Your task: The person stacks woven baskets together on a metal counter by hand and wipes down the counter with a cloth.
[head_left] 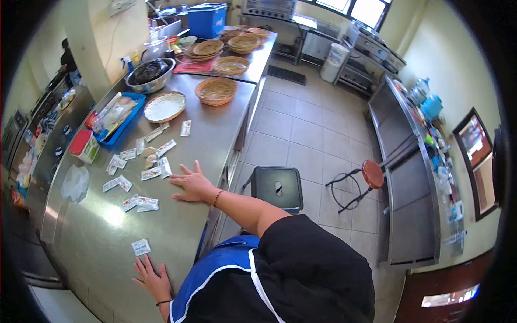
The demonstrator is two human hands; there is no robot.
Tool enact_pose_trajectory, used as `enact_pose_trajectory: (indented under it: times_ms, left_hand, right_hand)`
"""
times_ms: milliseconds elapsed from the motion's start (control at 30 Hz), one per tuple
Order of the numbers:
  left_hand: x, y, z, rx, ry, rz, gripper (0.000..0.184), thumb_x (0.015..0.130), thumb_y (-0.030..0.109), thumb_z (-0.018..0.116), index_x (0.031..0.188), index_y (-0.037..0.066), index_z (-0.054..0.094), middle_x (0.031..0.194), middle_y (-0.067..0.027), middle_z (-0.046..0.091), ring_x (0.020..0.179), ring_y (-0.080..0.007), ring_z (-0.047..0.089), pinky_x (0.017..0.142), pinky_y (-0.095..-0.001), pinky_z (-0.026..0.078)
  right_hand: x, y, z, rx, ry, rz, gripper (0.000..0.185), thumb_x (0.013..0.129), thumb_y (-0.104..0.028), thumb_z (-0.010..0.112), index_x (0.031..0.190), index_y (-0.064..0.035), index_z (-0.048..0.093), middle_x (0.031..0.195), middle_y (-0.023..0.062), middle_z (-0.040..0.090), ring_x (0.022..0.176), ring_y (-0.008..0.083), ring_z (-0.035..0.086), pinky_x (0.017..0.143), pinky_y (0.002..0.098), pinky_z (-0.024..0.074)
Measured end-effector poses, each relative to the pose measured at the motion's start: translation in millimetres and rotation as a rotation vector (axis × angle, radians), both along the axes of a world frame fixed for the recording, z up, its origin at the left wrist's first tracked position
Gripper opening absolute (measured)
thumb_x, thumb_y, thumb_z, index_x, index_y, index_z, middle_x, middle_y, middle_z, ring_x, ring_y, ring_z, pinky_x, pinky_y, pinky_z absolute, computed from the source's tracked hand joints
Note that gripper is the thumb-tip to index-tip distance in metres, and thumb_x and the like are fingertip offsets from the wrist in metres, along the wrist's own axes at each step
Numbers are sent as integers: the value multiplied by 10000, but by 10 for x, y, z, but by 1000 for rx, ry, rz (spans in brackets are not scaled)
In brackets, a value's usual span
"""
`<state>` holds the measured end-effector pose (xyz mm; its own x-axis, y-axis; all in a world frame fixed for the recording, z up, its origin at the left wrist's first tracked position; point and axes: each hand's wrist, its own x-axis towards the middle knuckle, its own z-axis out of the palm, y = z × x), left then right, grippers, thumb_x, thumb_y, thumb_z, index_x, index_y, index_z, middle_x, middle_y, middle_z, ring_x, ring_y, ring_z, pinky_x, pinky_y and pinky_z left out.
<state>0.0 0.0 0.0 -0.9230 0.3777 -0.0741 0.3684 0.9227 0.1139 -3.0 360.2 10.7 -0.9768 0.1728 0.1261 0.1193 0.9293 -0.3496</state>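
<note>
My right hand (193, 184) lies on the steel table with its fingers spread and nothing in it. Its fingertips are beside a small white sachet (164, 167) in a loose group of printed sachets. Lower down, my left hand (153, 278) rests open on the table, its fingertips at the lower edge of a lone sachet (141, 247); I cannot tell if they touch it. Between the hands lie overlapping sachets (147, 204). Several more are scattered near a small round tan item (150, 156). One sachet (186, 128) lies apart, near the woven baskets.
A lined basket (165, 107), a woven basket (216, 91), a blue tray (138, 100), a red-lidded tub (84, 146), a clear plastic bag (75, 183) and a metal bowl (167, 75) are on the steel table (177, 231). A black stool (277, 188) and red-topped stool (372, 174) stand on the floor.
</note>
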Motion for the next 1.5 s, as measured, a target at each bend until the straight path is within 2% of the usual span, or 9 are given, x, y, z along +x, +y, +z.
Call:
enact_pose_trajectory:
  times_ms: [300, 667, 767, 900, 1033, 1100, 1200, 1300, 1500]
  left_hand:
    - [-30, 255, -30, -37, 61, -19, 692, 854, 448, 559, 1455, 226, 298, 1529, -98, 213, 1413, -313, 170, 1069, -655, 78]
    - [-51, 185, 9, -74, 107, -58, 616, 919, 470, 459, 1451, 200, 305, 1498, -128, 280, 1376, -343, 248, 1063, -619, 179]
    - [18, 158, 3, -17, 250, -154, 599, 900, 542, 461, 1356, 155, 463, 1413, -155, 409, 1300, -333, 375, 1055, -551, 247]
    - [38, 120, -256, 37, 348, -71, 567, 913, 520, 453, 1328, 137, 498, 1358, -155, 470, 1251, -344, 416, 1025, -557, 276]
    - [334, 505, -108, -137, 30, 249, 729, 911, 639, 301, 1491, 223, 154, 1537, -131, 169, 1416, -326, 142, 1121, -538, 106]
    - [245, 788, -456, -268, 172, 283, 617, 936, 517, 391, 1451, 189, 299, 1472, -168, 308, 1348, -369, 287, 1068, -551, 247]
    - [528, 1413, -576, -217, 110, 397, 719, 894, 643, 349, 1485, 276, 165, 1504, -214, 204, 1383, -419, 176, 1001, -706, 179]
    - [1006, 2256, -142, -219, 5, 431, 922, 794, 752, 411, 1496, 239, 105, 1535, -199, 102, 1409, -402, 105, 1040, -689, 97]
    - [1054, 2788, -251, -178, 26, 532, 1019, 717, 816, 438, 1497, 265, 82, 1526, -228, 104, 1407, -412, 99, 1074, -640, 90]
  right_hand:
    - [209, 19, -14, -123, 115, 86, 558, 831, -595, 506, 1164, -163, 627, 1267, -42, 579, 1357, 295, 315, 1098, 619, 112]
    - [563, -374, -386, -13, 218, 102, 698, 814, -590, 509, 1351, -148, 466, 1439, 125, 382, 1391, 317, 233, 1116, 590, 85]
    - [860, -432, -559, -69, 288, 188, 692, 802, -570, 546, 1345, -147, 474, 1453, 124, 361, 1397, 314, 216, 1112, 590, 94]
    - [1785, -180, -397, -197, 136, 267, 637, 819, -519, 583, 1332, -156, 482, 1469, 123, 331, 1394, 317, 224, 1090, 595, 144]
    - [3032, 454, -541, -342, -89, 139, 491, 881, -453, 547, 1275, -161, 541, 1448, 117, 364, 1347, 310, 316, 1053, 547, 272]
    - [3769, 827, -822, -393, -203, -5, 468, 904, -438, 522, 1278, -156, 537, 1395, 108, 441, 1274, 292, 421, 1013, 467, 361]
    - [5057, 1229, -895, -511, -302, -197, 447, 913, -428, 514, 1273, -163, 538, 1302, 105, 534, 1145, 310, 534, 941, 400, 444]
    - [6171, 1449, -856, -518, -358, -354, 419, 911, -397, 524, 1240, -141, 563, 1230, 134, 576, 1123, 323, 543, 932, 407, 449]
    - [7612, 1466, -721, -621, -203, -686, 393, 902, -333, 570, 1237, -127, 579, 1222, 152, 587, 1139, 316, 546, 953, 380, 435]
